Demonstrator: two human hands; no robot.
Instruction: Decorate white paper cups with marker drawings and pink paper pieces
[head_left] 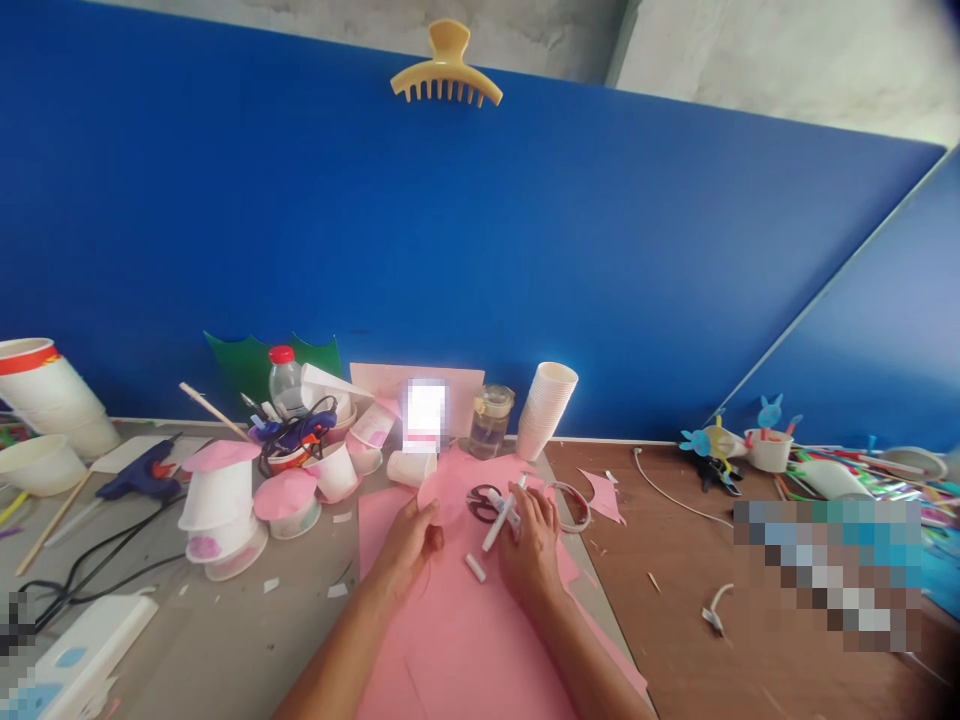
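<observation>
A large pink paper sheet (457, 650) lies under both hands. My left hand (409, 545) is closed, thumb against fingers, at the edge of a pink paper piece (429, 487) that blends with the pink behind it. The fingers of my right hand (534, 540) curl round a white marker (495, 528), which slants over the sheet. Its loose white cap (475, 567) rests on the paper between my hands. Dark-handled scissors (482, 503) lie just behind the marker, their blades partly hidden. Beside my right hand is a tape roll (576, 508).
Stacked paper cups (546, 410) and a glass jar (491, 425) stand at the back, by a lit screen (425, 410). Paper-cup models with pink tops (221, 500), a blue glue gun (142, 472) and black cables lie left. Pink scraps (604, 497) lie right.
</observation>
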